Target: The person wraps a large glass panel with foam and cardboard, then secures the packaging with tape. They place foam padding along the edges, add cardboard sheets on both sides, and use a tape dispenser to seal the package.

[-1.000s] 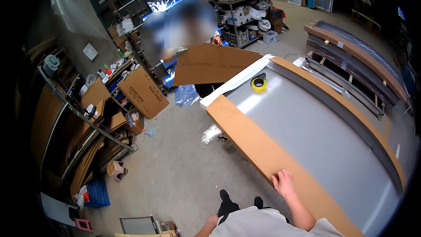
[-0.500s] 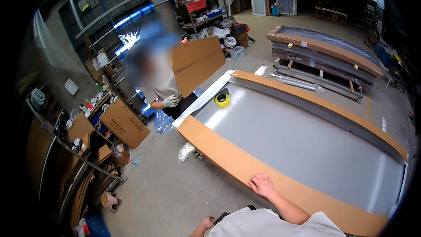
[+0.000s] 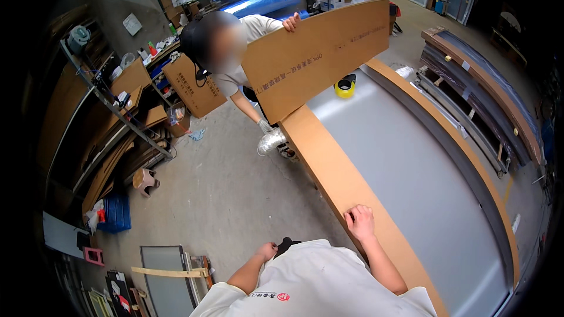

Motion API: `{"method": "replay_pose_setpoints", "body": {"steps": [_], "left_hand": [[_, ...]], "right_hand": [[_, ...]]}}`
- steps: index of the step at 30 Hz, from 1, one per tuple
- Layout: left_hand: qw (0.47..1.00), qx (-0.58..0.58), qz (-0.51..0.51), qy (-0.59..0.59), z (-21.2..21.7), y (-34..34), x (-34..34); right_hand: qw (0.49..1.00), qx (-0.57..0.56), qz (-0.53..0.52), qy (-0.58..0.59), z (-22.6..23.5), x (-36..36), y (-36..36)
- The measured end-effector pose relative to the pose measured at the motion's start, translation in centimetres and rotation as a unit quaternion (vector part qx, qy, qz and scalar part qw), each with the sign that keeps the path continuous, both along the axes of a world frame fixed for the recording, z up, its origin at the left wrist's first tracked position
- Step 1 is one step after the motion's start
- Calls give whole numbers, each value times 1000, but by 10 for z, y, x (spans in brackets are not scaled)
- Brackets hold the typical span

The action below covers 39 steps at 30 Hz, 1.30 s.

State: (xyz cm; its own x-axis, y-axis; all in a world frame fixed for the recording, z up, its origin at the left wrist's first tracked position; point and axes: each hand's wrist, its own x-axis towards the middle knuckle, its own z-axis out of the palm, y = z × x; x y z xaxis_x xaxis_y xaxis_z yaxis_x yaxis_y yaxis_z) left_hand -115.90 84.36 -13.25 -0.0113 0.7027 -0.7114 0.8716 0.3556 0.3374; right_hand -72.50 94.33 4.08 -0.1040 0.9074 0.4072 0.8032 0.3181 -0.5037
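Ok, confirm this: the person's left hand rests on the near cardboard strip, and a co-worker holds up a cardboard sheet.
Wrong hand: the head view shows the person's right hand resting on the near cardboard strip. The co-worker does hold up a cardboard sheet.

Bears cardboard strips (image 3: 336,145) and a tape roll (image 3: 345,91) on the grey panel (image 3: 405,158). Holds a stool (image 3: 143,179) on the floor (image 3: 229,199).

The shirt (image 3: 329,273) is pale grey with short sleeves (image 3: 420,302). A round red mark (image 3: 284,297) sits beside small dark lettering (image 3: 266,296).
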Motion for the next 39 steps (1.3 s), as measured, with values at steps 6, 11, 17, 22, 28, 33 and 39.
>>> {"method": "replay_pose_setpoints", "body": {"steps": [6, 11, 17, 22, 28, 33, 39], "left_hand": [[998, 34, 57, -13, 5, -10, -1], [995, 79, 64, -5, 10, -16, 1], [987, 68, 144, -35, -4, -28, -7], [992, 51, 112, -34, -12, -20, -18], [997, 21, 70, -31, -21, -7, -29], [997, 5, 68, -32, -18, -2, -31], [998, 8, 49, -35, -18, 0, -37]], "right_hand": [[1000, -13, 5, 1, -4, 0, 4], [1000, -22, 12, -1, -8, 0, 9], [999, -27, 1, -28, -4, -6, 6], [999, -13, -3, -31, -9, -7, 8], [999, -14, -15, -36, -10, -9, 8], [999, -13, -22, -41, -11, -10, 6], [999, -26, -26, -41, -5, -11, 6]]}}
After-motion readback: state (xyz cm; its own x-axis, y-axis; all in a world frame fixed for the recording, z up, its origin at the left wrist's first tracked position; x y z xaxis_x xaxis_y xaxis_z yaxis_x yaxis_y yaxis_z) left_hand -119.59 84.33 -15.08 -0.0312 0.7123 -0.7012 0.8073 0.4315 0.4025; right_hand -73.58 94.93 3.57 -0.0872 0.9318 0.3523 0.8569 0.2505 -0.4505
